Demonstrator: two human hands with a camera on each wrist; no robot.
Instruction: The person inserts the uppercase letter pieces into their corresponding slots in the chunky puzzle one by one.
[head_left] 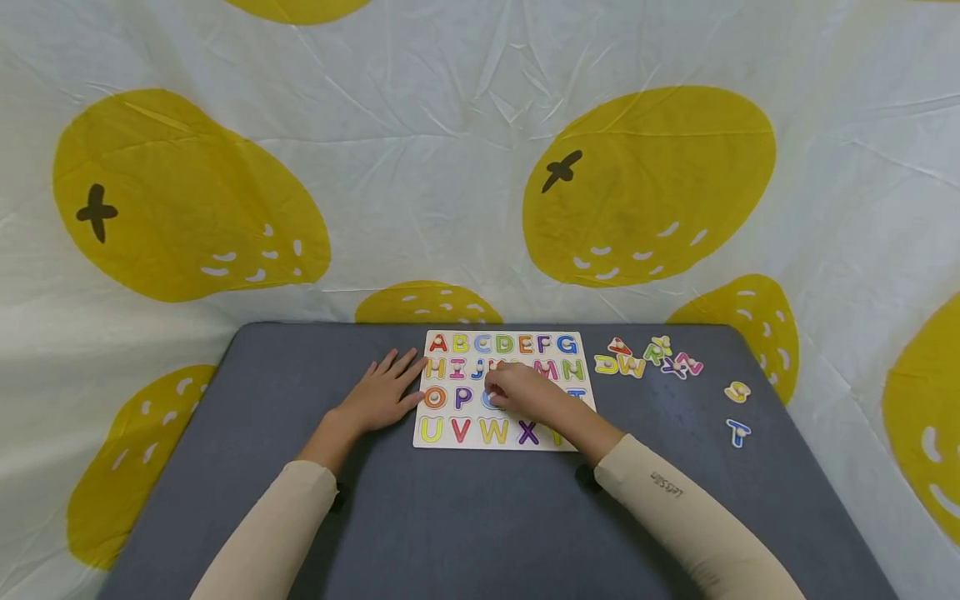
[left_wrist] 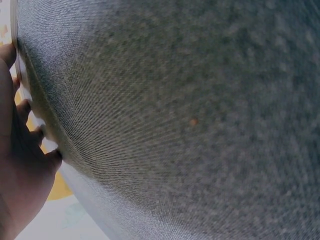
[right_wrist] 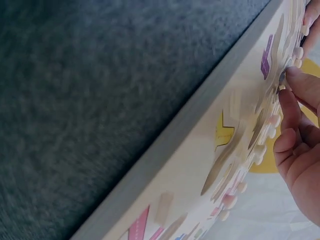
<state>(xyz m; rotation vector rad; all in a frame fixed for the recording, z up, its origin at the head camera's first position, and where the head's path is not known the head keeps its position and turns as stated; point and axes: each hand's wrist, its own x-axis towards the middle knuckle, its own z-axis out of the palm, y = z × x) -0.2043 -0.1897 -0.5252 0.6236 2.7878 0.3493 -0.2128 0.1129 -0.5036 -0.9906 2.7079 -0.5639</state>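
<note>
A white alphabet puzzle board (head_left: 480, 421) lies on the table, with colourful letters in rows and small knobs standing up on many of them. My left hand (head_left: 379, 395) rests at the board's left edge with its fingers spread. In the left wrist view, that hand (left_wrist: 25, 170) shows at the far left beside the edge. Over the middle of the board is my right hand (head_left: 519, 388). Seen from the right wrist, my right hand (right_wrist: 305, 155) pinches a letter piece (right_wrist: 282, 79) between thumb and forefinger, low over the board; its letter is mostly hidden.
Right of the board lies a loose cluster of letter pieces, among them a red A (head_left: 618, 346) and a yellow W (head_left: 632, 367). Farther right are a yellow letter piece (head_left: 737, 392) and a blue T (head_left: 738, 432). A patterned curtain (head_left: 427, 183) hangs behind the grey table (head_left: 465, 525).
</note>
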